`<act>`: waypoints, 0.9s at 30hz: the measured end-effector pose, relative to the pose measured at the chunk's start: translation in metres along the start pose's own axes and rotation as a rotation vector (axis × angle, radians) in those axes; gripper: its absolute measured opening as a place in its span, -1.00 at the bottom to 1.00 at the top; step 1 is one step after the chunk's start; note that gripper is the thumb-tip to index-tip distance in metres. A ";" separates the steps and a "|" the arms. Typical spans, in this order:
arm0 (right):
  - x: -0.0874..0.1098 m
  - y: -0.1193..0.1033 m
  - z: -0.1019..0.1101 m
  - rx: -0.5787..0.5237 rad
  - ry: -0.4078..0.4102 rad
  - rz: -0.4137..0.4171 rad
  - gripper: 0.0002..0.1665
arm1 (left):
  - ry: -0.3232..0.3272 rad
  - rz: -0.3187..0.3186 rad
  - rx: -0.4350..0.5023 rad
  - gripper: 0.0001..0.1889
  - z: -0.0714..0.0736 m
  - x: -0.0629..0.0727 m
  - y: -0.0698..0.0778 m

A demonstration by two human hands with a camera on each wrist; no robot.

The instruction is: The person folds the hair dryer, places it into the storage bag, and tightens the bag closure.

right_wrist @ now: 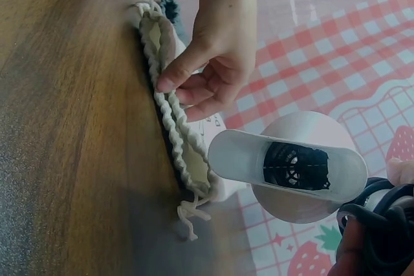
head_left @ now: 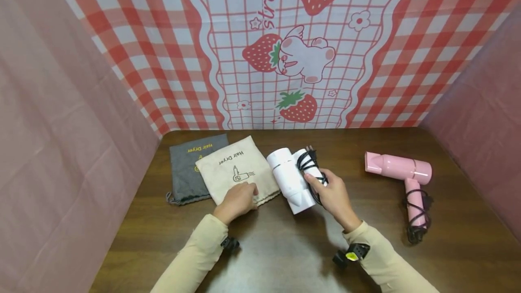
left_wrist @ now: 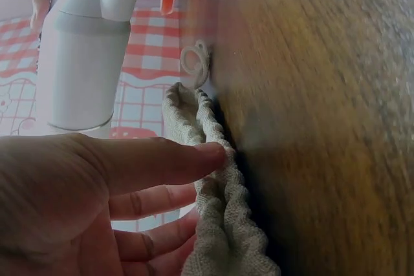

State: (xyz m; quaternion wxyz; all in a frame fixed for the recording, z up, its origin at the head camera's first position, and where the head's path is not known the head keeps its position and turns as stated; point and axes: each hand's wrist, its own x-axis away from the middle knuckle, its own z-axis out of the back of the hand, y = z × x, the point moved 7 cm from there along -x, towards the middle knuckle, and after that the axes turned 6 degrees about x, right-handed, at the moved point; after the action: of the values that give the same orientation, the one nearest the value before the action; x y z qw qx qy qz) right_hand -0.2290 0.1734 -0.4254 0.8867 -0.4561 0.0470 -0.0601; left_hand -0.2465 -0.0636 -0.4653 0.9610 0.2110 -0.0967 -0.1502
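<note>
My left hand [head_left: 240, 199] is at the gathered mouth of a cream drawstring pouch [head_left: 241, 159] printed "Hair Dryer". In the left wrist view, its thumb and fingers pinch the pouch's upper rim [left_wrist: 178, 117]. My right hand [head_left: 331, 193] grips the folded handle of a white hair dryer [head_left: 285, 175], which has a black cord [head_left: 309, 159] wound round it. The dryer is held beside the pouch's right edge, nozzle [right_wrist: 291, 166] toward me. In the right wrist view, the pouch's mouth gapes a little on both sides of the left hand.
A grey drawstring pouch [head_left: 183, 166] lies partly beneath the cream one at left. At the right rests a pink hair dryer [head_left: 400, 168], its black cord wrapped round the handle. A checked strawberry cloth [head_left: 236, 80] hangs behind the wooden table [head_left: 281, 257], with pink cloth at both sides.
</note>
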 end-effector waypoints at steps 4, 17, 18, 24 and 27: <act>0.001 0.001 0.000 0.002 0.001 -0.004 -0.48 | 0.022 -0.009 -0.009 -0.69 0.000 0.000 0.000; 0.004 0.002 0.002 -0.022 -0.002 -0.013 -0.48 | -0.016 -0.075 -0.020 -0.65 -0.001 0.003 0.003; 0.004 0.002 0.001 -0.023 -0.002 -0.014 -0.48 | -0.023 -0.069 -0.012 -0.66 -0.001 0.003 0.002; 0.004 0.004 0.000 -0.030 0.007 -0.012 -0.50 | -0.059 -0.047 0.052 -0.77 0.000 0.002 -0.005; 0.003 0.006 0.000 -0.034 0.008 -0.019 -0.52 | -0.054 -0.051 0.074 -0.78 0.001 0.003 -0.009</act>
State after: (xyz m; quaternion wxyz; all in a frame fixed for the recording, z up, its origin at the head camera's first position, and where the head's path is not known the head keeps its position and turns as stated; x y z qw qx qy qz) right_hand -0.2255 0.1762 -0.4302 0.8779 -0.4715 0.0473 -0.0696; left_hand -0.2464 -0.0730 -0.4677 0.9455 0.2447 -0.1228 -0.1764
